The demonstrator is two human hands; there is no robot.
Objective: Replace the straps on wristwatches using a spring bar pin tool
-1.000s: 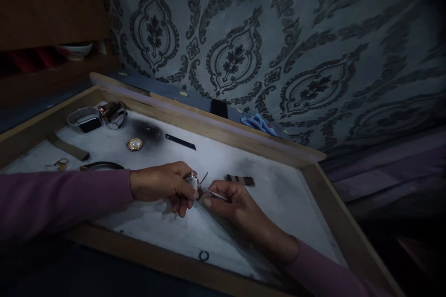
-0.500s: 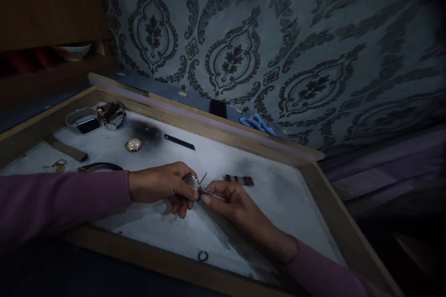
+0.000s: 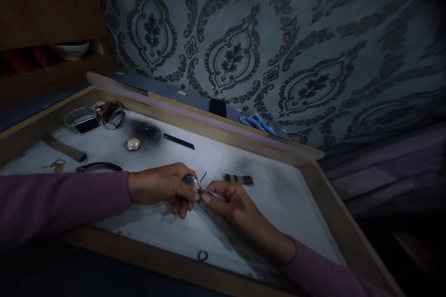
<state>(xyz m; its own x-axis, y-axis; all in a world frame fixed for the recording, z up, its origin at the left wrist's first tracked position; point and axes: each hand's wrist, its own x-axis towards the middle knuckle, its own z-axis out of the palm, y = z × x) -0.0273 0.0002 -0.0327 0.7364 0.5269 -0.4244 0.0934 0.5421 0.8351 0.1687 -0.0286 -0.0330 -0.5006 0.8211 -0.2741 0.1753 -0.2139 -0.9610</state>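
head view: left hand (image 3: 174, 186) is clamped on a round watch (image 3: 190, 182), thumb along its near side; dial faces up. watch is held above the middle of the wood-framed tray (image 3: 278, 232). right hand (image 3: 235, 204) pinches a slim metallic tool (image 3: 213, 193) between thumb and fingers, its tip pointing at the right side of the watch. contact at the tip: cannot tell, too small. hands are close together, watch and tool between them.

on the tray: striped strap piece (image 3: 239, 179) lies beyond the right hand. black flat strip (image 3: 179, 141) lies near the far edge, with a gold watch head (image 3: 132, 144) to its left. far left corner: smartwatch (image 3: 86, 124), screen dark, just beside a cluster of watches (image 3: 112, 116). olive strap (image 3: 64, 147) lies near the left edge; gold-coloured buckle (image 3: 58, 164) and dark curved strap (image 3: 101, 165) sit beside the left sleeve (image 3: 80, 199). small black loop (image 3: 202, 255) lies by the near edge. beyond the far edge: blue cloth (image 3: 257, 123).
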